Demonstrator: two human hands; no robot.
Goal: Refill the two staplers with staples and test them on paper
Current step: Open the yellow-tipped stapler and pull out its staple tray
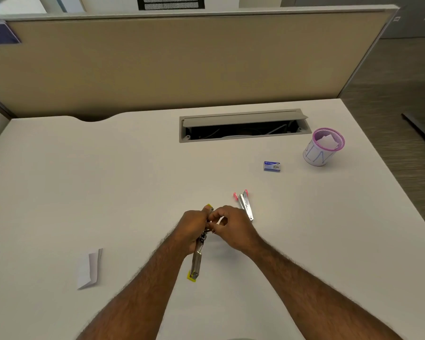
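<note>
Yellow stapler (197, 260), swung open, sits in my left hand (192, 229) near the surface's (108, 192) front edge, my fingers wrapped round its upper part. My right hand (231, 228) meets it there, fingers pinched at the hinge; what they pinch I cannot tell. Pink stapler (245, 204) lies open just beside my right hand. Staple box (271, 166) and mesh cup (325, 146) sit toward the far right corner, folded paper (90, 268) front left.

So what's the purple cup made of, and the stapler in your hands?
The purple cup looks like wire mesh, probably painted metal: the rim shows fine holes, with paper wrapped around it. The yellow stapler looks like shiny bare metal, grey and reflective, with yellow ends, likely plastic.
</note>
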